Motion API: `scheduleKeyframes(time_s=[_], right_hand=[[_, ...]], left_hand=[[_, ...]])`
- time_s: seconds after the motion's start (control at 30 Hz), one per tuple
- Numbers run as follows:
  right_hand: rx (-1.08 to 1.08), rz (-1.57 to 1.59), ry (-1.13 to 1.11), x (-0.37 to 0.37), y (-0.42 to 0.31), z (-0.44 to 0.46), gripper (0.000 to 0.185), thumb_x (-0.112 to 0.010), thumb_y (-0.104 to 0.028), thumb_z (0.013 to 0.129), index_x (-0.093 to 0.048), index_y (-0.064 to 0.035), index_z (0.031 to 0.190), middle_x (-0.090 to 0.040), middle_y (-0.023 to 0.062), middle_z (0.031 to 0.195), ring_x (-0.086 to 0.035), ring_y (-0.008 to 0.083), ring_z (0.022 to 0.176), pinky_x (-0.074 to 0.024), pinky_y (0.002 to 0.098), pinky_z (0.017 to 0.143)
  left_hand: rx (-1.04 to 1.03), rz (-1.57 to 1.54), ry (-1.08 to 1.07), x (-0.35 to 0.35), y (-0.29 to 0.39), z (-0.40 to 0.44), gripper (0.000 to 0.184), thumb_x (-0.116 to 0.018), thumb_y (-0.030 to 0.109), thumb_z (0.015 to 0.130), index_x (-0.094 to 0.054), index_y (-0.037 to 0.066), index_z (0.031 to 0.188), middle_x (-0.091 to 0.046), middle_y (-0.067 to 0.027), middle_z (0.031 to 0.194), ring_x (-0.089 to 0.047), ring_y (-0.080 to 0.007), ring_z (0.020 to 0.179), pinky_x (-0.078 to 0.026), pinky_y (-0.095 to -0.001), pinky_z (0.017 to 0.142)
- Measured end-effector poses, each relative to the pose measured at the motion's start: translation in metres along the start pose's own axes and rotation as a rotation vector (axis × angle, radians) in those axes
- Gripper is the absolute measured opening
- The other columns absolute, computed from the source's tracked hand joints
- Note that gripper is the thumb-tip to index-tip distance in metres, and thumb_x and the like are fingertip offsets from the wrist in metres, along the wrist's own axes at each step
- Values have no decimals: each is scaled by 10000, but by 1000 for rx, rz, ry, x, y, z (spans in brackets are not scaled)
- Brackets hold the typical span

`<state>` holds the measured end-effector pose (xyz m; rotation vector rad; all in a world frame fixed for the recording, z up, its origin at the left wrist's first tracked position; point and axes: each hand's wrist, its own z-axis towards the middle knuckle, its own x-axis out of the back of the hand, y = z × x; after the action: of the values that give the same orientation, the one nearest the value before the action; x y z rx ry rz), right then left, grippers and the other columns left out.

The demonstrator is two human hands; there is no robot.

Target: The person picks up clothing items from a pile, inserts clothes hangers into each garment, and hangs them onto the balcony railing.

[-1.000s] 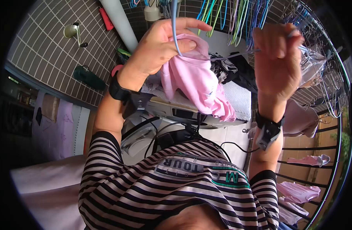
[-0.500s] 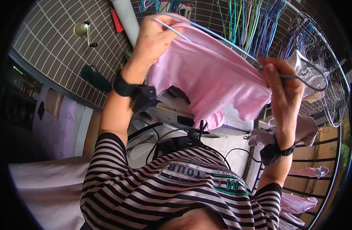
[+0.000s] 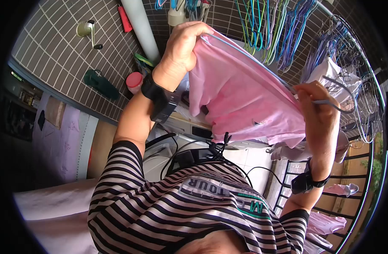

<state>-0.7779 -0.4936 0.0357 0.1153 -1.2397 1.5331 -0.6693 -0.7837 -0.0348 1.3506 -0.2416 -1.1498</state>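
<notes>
A pink garment (image 3: pixel 249 93) is stretched between my hands, its lower part hanging down. Along its upper edge runs a thin blue-grey hanger (image 3: pixel 261 66), partly hidden by the cloth. My left hand (image 3: pixel 183 44) is closed on the upper left corner of the garment, beside the hanger's end. My right hand (image 3: pixel 319 108) pinches the right end of the garment together with the hanger. A curved part of the hanger sticks out to the right past that hand.
Several hangers (image 3: pixel 283 34) hang at the top. Metal clips and a white cloth (image 3: pixel 329 72) are at the right, near a railing (image 3: pixel 350 178) with pink clothes. Behind the garment is a white appliance (image 3: pixel 183 125). A pink-lidded container (image 3: pixel 134 80) stands by the tiled wall (image 3: pixel 54 51).
The garment went from bunched at my left hand to spread between both hands. My right hand took hold of its other end and then moved lower; the garment now slopes down to the right.
</notes>
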Motion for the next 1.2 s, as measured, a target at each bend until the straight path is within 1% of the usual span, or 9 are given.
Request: scheduleKeyframes(time_s=[0.17,0.47,0.57,0.67,0.83,0.9,0.93,1.03,1.2], right_hand=[[-140,219,81,-1,5,-3,123,-552,-30,893,-657,23,928,-594,8,759,-473,54,650,-377,233,578],[-93,56,89,-6,5,-9,108,-553,-14,873,-653,15,897,-556,44,692,-468,87,538,-369,243,517],[-163,100,10,-4,6,-9,108,-554,3,851,-657,18,880,-581,68,712,-522,129,587,-409,269,564],[-30,-31,-202,-6,9,-6,114,-560,36,817,-662,33,868,-619,114,766,-594,206,698,-454,314,648],[-110,50,-176,-8,6,7,63,-600,32,819,-652,47,852,-625,126,775,-605,226,691,-461,307,648],[223,-68,-255,-24,12,14,56,-612,15,826,-650,56,829,-652,129,794,-612,210,671,-464,299,626],[138,-53,-251,-27,11,16,80,-627,-6,824,-651,70,824,-672,136,830,-619,222,666,-470,308,618],[-135,140,-60,-8,6,24,87,-672,-72,840,-691,9,867,-605,4,628,-493,46,518,-356,211,464],[-156,228,101,-9,9,9,75,-673,-72,850,-692,-9,885,-551,-43,580,-435,0,496,-299,186,439]], left_hand=[[-232,102,104,-15,1,-7,106,-605,52,774,-634,-2,860,-645,-65,824,-602,-170,810,-466,-286,789],[112,-365,90,-10,-7,-9,100,-551,76,778,-606,16,836,-629,-71,798,-594,-205,801,-465,-340,821],[-88,-186,112,-10,-8,-13,107,-546,64,780,-612,-9,825,-632,-67,782,-593,-181,779,-462,-300,784],[-272,520,-82,-21,12,-21,122,-558,59,783,-628,-38,804,-631,-61,757,-579,-138,737,-442,-251,721],[-75,900,-474,-39,18,-20,170,-619,90,827,-630,-58,744,-570,-10,699,-498,-77,643,-389,-235,597],[-74,961,-553,-45,17,-23,190,-625,98,845,-622,-66,749,-557,-7,689,-487,-75,636,-384,-235,579],[-88,995,-591,-48,17,-23,199,-624,101,855,-618,-70,755,-552,-6,687,-484,-74,636,-383,-235,573],[-199,966,-750,-50,21,-19,286,-634,204,905,-628,-80,939,-581,-53,820,-514,-113,691,-414,-254,616],[-450,1189,-740,-52,35,-21,297,-616,201,909,-629,-47,1070,-623,-120,888,-575,-195,765,-447,-298,693]])
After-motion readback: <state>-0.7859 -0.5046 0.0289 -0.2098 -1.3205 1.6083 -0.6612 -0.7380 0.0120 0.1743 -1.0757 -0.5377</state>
